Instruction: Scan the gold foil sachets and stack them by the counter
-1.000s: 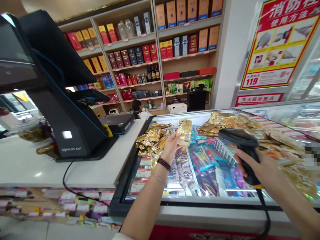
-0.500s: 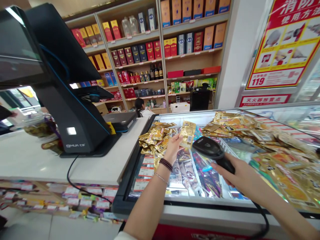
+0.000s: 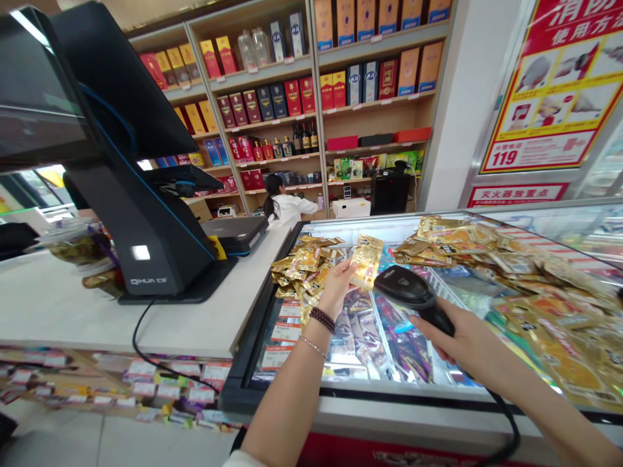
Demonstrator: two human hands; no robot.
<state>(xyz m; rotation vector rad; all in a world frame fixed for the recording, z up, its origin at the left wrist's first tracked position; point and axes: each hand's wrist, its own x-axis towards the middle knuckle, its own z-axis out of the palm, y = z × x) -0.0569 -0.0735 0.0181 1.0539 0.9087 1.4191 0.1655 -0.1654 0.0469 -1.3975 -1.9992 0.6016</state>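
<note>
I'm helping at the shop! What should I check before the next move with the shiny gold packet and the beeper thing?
1. The gold snack packet is held in the left hand: ok, pinched in the fingers.
2. The barcode scanner is held in the right hand: ok, gripped around the handle.
3. The scanner's front points at the packet: ok, close but not touching.
4. A barcode faces the scanner: cannot tell, too small to see.
5. The cord is free: ok, it hangs past the freezer chest with no snag seen.
6. The checkout terminal shows the packet: cannot tell, its screen is seen at an angle.
</note>
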